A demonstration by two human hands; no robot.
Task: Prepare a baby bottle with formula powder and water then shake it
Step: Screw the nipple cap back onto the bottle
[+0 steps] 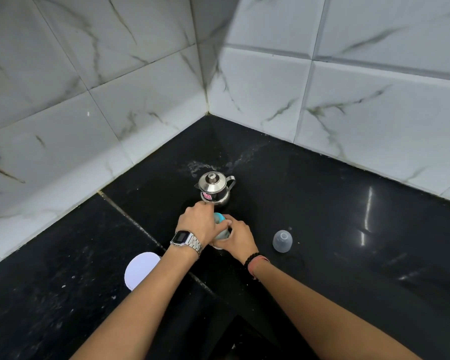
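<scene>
- My left hand [196, 222] and right hand [235, 236] both close on the bottle [220, 231], upright mid-worktop [322, 203], just before the kettle [215, 189]
- Its axis runs vertical between them; left hand covers the teal top; the cap [282, 241] lies apart, rightward

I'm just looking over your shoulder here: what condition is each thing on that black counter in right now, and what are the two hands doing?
Baby bottle: upright on the counter, gripped by both hands, blue collar showing.
Left hand: closed on the bottle's top.
Right hand: closed around the bottle's body.
Steel kettle: upright, lid on, untouched.
Clear cap: off the bottle, standing alone on the counter.
White round lid: lying flat.
</scene>
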